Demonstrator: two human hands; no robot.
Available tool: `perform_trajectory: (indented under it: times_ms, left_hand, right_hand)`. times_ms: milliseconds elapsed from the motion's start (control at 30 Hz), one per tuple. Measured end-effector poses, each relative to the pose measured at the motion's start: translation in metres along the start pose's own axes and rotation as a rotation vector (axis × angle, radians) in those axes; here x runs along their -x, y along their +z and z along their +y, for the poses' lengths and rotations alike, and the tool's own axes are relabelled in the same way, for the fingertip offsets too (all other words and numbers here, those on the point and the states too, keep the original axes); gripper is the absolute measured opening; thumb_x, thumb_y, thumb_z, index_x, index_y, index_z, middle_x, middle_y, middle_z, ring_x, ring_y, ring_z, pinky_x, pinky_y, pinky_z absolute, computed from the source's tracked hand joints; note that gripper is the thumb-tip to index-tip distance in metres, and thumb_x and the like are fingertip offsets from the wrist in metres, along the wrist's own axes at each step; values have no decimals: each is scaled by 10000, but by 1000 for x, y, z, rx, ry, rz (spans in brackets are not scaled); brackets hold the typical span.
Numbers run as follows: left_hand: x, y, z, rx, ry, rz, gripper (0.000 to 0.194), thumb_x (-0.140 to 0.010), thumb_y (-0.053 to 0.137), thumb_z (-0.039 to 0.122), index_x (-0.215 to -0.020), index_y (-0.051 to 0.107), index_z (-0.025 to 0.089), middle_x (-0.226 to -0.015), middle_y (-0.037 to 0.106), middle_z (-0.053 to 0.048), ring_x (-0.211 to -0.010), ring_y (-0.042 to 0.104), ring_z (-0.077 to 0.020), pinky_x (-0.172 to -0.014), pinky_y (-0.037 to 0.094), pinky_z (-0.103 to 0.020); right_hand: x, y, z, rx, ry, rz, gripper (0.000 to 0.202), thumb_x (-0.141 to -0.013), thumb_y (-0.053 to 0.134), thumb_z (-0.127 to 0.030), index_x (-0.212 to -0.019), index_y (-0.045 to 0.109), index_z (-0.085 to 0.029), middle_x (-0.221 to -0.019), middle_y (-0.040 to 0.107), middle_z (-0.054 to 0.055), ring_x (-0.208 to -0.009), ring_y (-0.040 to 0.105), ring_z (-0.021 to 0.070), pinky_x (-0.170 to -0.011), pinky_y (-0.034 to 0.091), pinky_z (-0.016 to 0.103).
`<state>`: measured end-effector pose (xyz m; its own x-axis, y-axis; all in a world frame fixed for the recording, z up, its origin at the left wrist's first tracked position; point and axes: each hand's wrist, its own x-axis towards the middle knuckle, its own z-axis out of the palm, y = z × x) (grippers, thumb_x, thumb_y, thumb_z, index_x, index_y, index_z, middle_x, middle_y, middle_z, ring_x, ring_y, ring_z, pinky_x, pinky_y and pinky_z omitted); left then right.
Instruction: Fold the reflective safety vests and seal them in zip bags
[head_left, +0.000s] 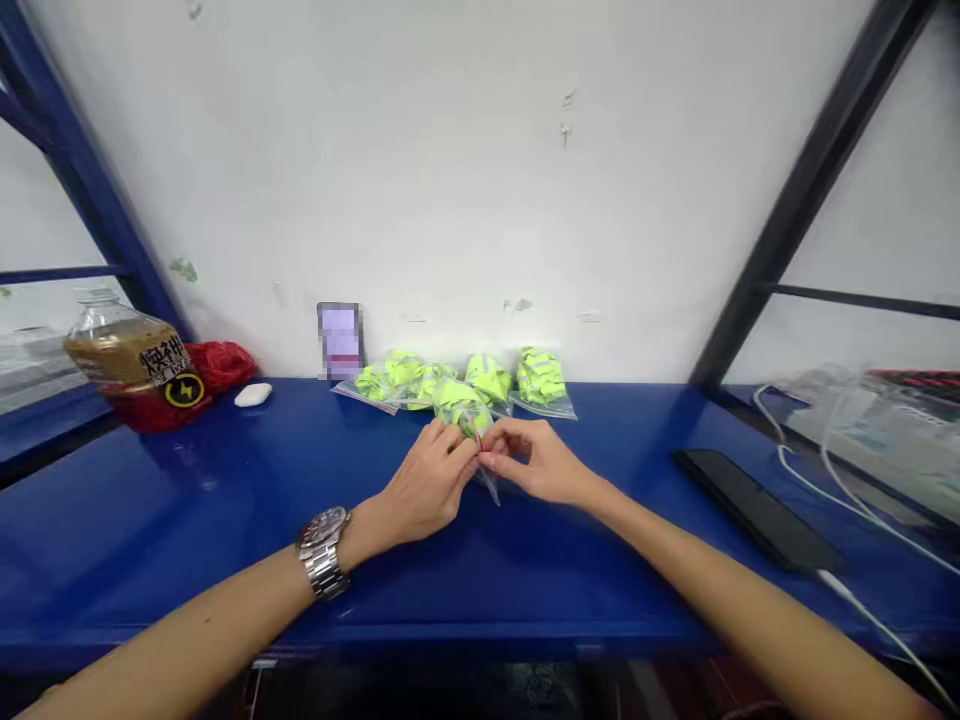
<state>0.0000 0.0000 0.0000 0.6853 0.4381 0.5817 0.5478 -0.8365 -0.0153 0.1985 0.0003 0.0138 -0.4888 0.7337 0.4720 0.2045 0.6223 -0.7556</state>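
Observation:
A clear zip bag (459,398) with folded neon-yellow fabric inside is held at mid-table. My left hand (431,475), a metal watch on its wrist, pinches the bag's near edge. Fingertip to fingertip with it, my right hand (536,460) pinches the same edge, where a thin red line shows. A loose corner of the plastic hangs below the fingers. Behind the held bag, several similar bags of yellow fabric lie along the wall, among them one at the right (541,377) and one at the left (373,385).
A large drink bottle (142,365) and a red plastic bag (221,364) stand at the left, near a white earbud case (253,395). One phone (341,340) leans on the wall. A black power bank or phone (757,507) with a white cable (870,595) lies right on the blue table (187,540).

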Motion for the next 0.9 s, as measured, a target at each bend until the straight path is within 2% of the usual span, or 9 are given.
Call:
perform_trajectory:
  times_ms: [167, 300, 400, 467, 567, 633, 767, 833, 900]
  left_hand:
    - [-3, 2, 1, -58, -13, 30, 233, -958, 340, 173, -801, 511, 151, -795, 512, -70, -751, 385, -196, -709, 362, -350]
    - [-6, 4, 2, -92, -7, 148, 203, -871, 436, 130, -676, 456, 179, -673, 488, -30, -698, 394, -181, -652, 331, -331]
    - [-7, 3, -3, -156, -3, 283, 232, -802, 473, 94, -605, 401, 193, -589, 438, -1, -639, 382, -164, -623, 305, -325]
    - [-6, 0, -9, -185, -3, 358, 252, -781, 495, 88, -583, 381, 194, -556, 406, 18, -603, 368, -149, -623, 300, -324]
    - [-5, -4, -15, -156, 11, 408, 250, -790, 512, 90, -595, 394, 191, -549, 385, 32, -584, 360, -137, -630, 307, -318]
    - [-5, -5, -15, -104, 42, 384, 224, -822, 493, 88, -634, 422, 188, -576, 400, 24, -597, 367, -141, -624, 317, -312]
    - [-4, -3, -7, -15, 108, 263, 163, -887, 435, 103, -748, 481, 172, -674, 472, -20, -659, 406, -163, -635, 353, -312]
    - [-3, -3, -4, 12, 107, 222, 156, -910, 422, 133, -775, 491, 174, -700, 491, -30, -680, 421, -171, -656, 370, -319]
    - [-3, -2, -6, 42, 25, 208, 170, -934, 400, 175, -793, 494, 179, -727, 505, -35, -703, 442, -178, -685, 387, -327]
  right_hand:
    - [2, 1, -5, 265, -100, -24, 114, -889, 495, -215, -810, 561, -166, -654, 560, -12, -550, 479, 93, -543, 379, 212]
    - [-2, 4, 0, 476, -188, 12, 75, -816, 505, -153, -746, 525, -172, -607, 539, -21, -511, 459, 88, -517, 332, 212]
    - [-4, -6, 7, 682, -223, 207, 114, -765, 495, -136, -662, 477, -182, -561, 504, -19, -487, 423, 95, -503, 293, 228]
    - [-4, -18, 11, 758, -160, 363, 144, -742, 509, -149, -617, 452, -190, -507, 466, -30, -454, 395, 92, -494, 282, 232]
    - [-2, -32, 14, 743, -67, 339, 107, -740, 544, -176, -646, 494, -187, -531, 514, -25, -472, 451, 102, -514, 324, 230]
    - [0, -33, 11, 694, -36, 296, 35, -772, 557, -211, -764, 554, -178, -638, 594, 5, -549, 526, 127, -560, 376, 240]
    - [-1, -21, 5, 603, 5, 166, 311, -870, 515, -317, -1136, 545, -159, -808, 656, 54, -651, 598, 175, -630, 437, 286]
    - [-2, -18, 7, 522, 29, 152, 297, -919, 428, -315, -1145, 555, -169, -756, 645, 39, -632, 607, 183, -628, 448, 300]
    - [-4, -17, 12, 316, 97, 206, 281, -934, 395, -345, -1056, 588, -183, -731, 639, 30, -614, 630, 190, -591, 465, 297]
